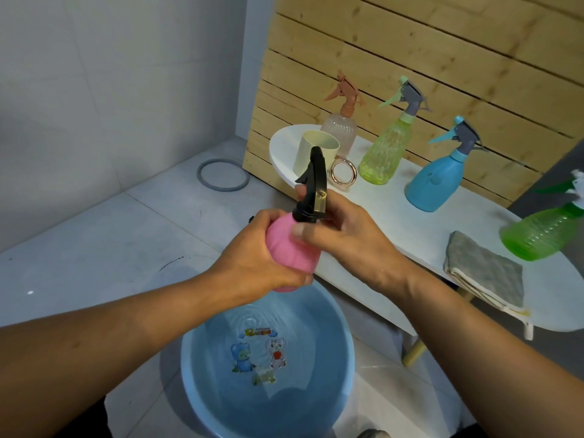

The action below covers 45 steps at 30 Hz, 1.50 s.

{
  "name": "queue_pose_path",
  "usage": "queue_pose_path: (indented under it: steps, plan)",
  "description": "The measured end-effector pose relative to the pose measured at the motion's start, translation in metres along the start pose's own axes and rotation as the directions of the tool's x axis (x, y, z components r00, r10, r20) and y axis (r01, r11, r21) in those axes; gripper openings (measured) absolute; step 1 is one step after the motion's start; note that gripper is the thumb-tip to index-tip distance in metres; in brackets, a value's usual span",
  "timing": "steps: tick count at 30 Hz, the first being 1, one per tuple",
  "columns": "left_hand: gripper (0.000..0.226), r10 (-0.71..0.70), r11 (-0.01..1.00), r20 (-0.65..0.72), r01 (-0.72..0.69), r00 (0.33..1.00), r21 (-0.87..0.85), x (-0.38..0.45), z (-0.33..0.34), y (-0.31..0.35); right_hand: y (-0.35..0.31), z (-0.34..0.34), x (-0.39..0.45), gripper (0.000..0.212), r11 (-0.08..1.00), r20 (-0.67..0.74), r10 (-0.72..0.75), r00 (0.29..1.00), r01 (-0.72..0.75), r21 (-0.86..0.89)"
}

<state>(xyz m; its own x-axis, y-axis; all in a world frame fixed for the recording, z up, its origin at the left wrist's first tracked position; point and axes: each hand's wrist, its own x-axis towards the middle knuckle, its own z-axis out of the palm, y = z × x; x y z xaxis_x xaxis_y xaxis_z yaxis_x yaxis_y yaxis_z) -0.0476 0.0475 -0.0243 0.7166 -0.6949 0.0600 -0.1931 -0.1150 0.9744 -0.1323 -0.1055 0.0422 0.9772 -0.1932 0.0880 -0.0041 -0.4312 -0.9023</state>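
Currently, the left hand [252, 257] is gripping the pink spray bottle [284, 245], with its fingers wrapping closely round the lower body. The right hand [347, 235] is holding the black trigger head [316, 184] at its collar; its fingers are curling round the far side and the thumb is pressing on the bottle's shoulder. The bottle is being held tilted, with the nozzle pointing up and away, in the air above the far rim of the blue basin [202, 396]. The basin is sitting on the pale tiled floor [110, 241] and is holding rippling water over a cartoon print.

Just beyond the hands, a white oval surface [395, 210] is carrying the remaining items. At its far left end, a cream cup [313, 156] is standing in front of a clear ribbed bottle [343, 128] with a peach trigger. A rose-gold ring [343, 176] is standing on edge just beside the cup. Further right, a yellow-green bottle [385, 150] and a blue bottle [434, 181] are standing upright, well apart from each other. A green bottle [540, 235] is standing at the right edge of the view. A folded grey cloth [486, 273] is lying beside it, overhanging the near edge.

A slatted wooden panel [442, 58] is backing the surface. A grey tiled wall [94, 90] is closing the room on the left. A grey hoop [222, 175] is lying flat on the floor near the panel's base.
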Motion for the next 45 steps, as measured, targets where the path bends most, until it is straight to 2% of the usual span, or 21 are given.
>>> queue_pose_path:
  steps: [3,5,8,11,13,17,19,21,23,24,26,28,30,33,34,37,38,40,42,45]
  plan:
    - [0.095,0.012,0.999,-0.036,-0.010,0.999,0.053,0.000,-0.002,0.001,0.002,0.002,0.000,0.031,0.997,-0.058,-0.038,0.998,0.041,0.062]
    - [0.095,0.007,0.997,-0.055,-0.003,0.998,0.077,-0.001,-0.001,0.001,0.004,0.007,0.000,0.025,0.995,-0.161,-0.037,0.986,0.051,0.081]
    - [0.093,-0.016,0.998,-0.061,0.020,0.998,0.065,-0.001,0.000,0.001,0.004,0.020,-0.003,0.043,1.000,-0.303,0.020,0.953,-0.016,0.015]
    - [0.091,-0.021,0.999,-0.068,0.024,0.997,0.045,-0.002,0.001,0.002,-0.002,0.029,-0.009,0.060,0.993,-0.333,0.038,0.942,-0.073,-0.093]
    - [0.091,-0.025,0.999,-0.082,0.027,0.996,0.034,-0.001,0.000,0.002,-0.006,0.029,-0.011,0.052,0.989,-0.345,0.011,0.938,-0.061,-0.132]
    - [0.096,-0.002,0.999,-0.062,0.005,0.998,0.053,0.004,-0.006,0.004,-0.004,0.018,-0.010,0.023,0.997,-0.451,-0.047,0.891,0.015,-0.075]
    - [0.098,0.004,0.998,-0.016,-0.003,1.000,0.059,0.006,-0.009,0.005,-0.003,0.012,-0.009,0.027,0.995,-0.473,-0.087,0.877,0.097,-0.004]
    - [0.097,0.005,0.998,0.027,-0.006,1.000,0.059,0.008,-0.013,0.006,-0.004,0.004,-0.006,0.053,0.988,-0.398,-0.092,0.913,0.132,0.074]
    - [0.097,0.005,0.998,0.054,-0.009,0.999,0.069,0.008,-0.014,0.007,-0.004,-0.003,-0.002,0.083,0.989,-0.260,-0.055,0.964,0.089,0.120]
    - [0.097,0.005,0.997,0.065,-0.010,0.998,0.082,0.008,-0.013,0.007,-0.005,-0.006,0.000,0.093,0.988,-0.197,-0.031,0.980,0.060,0.144]
    - [0.098,0.001,0.995,0.080,-0.009,0.997,0.102,0.006,-0.012,0.007,-0.008,-0.008,0.002,0.100,0.984,-0.135,0.002,0.991,0.022,0.174]
    - [0.097,-0.007,0.996,0.074,0.000,0.997,0.089,0.006,-0.011,0.006,-0.011,-0.011,0.003,0.095,0.986,-0.157,0.025,0.987,0.001,0.165]
    - [0.096,-0.009,0.997,0.052,0.005,0.999,0.074,0.006,-0.012,0.010,-0.020,-0.015,0.000,0.080,0.991,-0.196,0.013,0.981,0.013,0.130]
    - [0.095,0.012,0.997,0.023,-0.014,1.000,0.069,0.008,-0.018,0.019,-0.037,-0.023,-0.005,0.036,0.994,-0.244,-0.092,0.966,0.103,0.033]
    - [0.094,0.015,0.998,0.013,-0.015,1.000,0.062,0.008,-0.021,0.022,-0.044,-0.024,-0.008,0.029,0.991,-0.244,-0.108,0.964,0.123,0.045]
    - [0.092,0.033,0.997,0.003,-0.033,0.999,0.068,0.009,-0.033,0.035,-0.049,-0.034,-0.004,0.051,0.980,-0.276,-0.080,0.958,0.126,0.156]
    - [0.091,0.037,0.996,0.005,-0.037,0.999,0.076,0.010,-0.036,0.040,-0.052,-0.035,0.000,0.051,0.972,-0.279,-0.052,0.959,0.113,0.205]
    - [0.089,0.050,0.995,0.024,-0.052,0.998,0.090,0.011,-0.041,0.052,-0.061,-0.040,0.011,0.040,0.951,-0.250,0.014,0.968,0.064,0.302]
    - [0.088,0.061,0.994,0.039,-0.065,0.997,0.087,0.012,-0.042,0.065,-0.073,-0.049,0.017,0.028,0.914,-0.148,0.054,0.987,0.011,0.406]
    - [0.089,0.074,0.996,0.045,-0.076,0.996,0.048,0.013,-0.041,0.079,-0.094,-0.065,0.017,0.023,0.871,-0.014,0.013,1.000,-0.004,0.491]
